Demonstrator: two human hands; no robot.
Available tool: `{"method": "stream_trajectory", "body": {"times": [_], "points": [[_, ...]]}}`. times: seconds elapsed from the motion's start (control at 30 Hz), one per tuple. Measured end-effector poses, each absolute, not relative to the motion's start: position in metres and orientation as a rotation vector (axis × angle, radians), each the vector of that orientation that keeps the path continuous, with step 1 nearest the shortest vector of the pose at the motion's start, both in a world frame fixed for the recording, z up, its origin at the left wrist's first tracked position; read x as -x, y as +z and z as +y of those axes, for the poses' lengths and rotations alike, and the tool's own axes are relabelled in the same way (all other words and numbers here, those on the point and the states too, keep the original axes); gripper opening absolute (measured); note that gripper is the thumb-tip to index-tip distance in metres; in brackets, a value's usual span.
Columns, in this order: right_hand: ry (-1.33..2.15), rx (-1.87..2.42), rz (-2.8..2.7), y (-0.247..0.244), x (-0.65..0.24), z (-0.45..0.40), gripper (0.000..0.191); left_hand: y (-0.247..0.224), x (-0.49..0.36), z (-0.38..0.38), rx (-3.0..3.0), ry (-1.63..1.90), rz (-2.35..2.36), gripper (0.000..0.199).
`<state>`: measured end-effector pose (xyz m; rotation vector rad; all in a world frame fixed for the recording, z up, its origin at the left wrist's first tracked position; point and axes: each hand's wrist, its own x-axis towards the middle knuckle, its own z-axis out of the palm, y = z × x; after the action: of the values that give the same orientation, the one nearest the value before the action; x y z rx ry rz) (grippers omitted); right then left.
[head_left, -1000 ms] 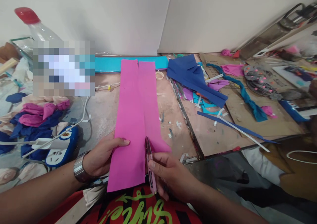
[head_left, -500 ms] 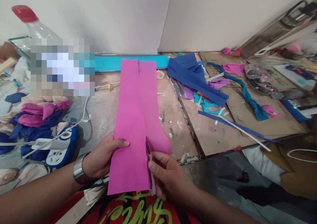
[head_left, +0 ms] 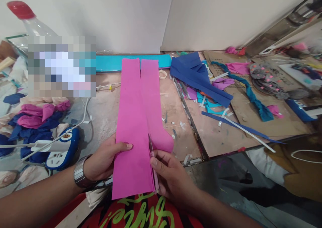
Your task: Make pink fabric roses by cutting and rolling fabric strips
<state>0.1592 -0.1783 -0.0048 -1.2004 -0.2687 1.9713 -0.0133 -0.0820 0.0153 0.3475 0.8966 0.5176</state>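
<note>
A long pink strip of fabric (head_left: 133, 120) stretches away from me over the table, its near end above my lap. My left hand (head_left: 107, 157) grips its left edge, with the thumb on top and the other fingers underneath. My right hand (head_left: 168, 171) is closed round the pale handles of scissors (head_left: 155, 179), whose blades point away from me. The blades lie at a lengthwise cut between the left strip and a narrower pink strip (head_left: 152, 97). That narrower piece curls to the right beside the blades.
A white and blue power strip (head_left: 59, 152) with cables stands left, near crumpled fabric pieces (head_left: 35, 115). Turquoise fabric (head_left: 108, 64) lies behind the pink. To the right are folded navy fabric (head_left: 191, 70), scraps, and cardboard (head_left: 264, 120). A red-capped bottle (head_left: 37, 25) leans back left.
The scissors have edged slightly forward along the cut, and their blades look closer together. The near end of the pink fabric has shifted slightly right.
</note>
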Motion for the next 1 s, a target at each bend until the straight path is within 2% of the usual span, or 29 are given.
{"method": "stream_trajectory", "body": {"times": [0.37, 0.83, 1.0], "points": [[2.047, 1.172, -0.238, -0.011, -0.169, -0.198, 0.049, 0.013, 0.013, -0.082, -0.386, 0.535, 0.945, 0.041], [2.047, 1.217, -0.421, 0.005, -0.183, -0.208, 0.049, 0.013, 0.008, -0.083, -0.385, 0.581, 0.973, 0.045], [2.028, 1.174, -0.314, -0.002, -0.178, -0.210, 0.049, 0.012, 0.011, -0.084, -0.382, 0.534, 0.917, 0.035]]}}
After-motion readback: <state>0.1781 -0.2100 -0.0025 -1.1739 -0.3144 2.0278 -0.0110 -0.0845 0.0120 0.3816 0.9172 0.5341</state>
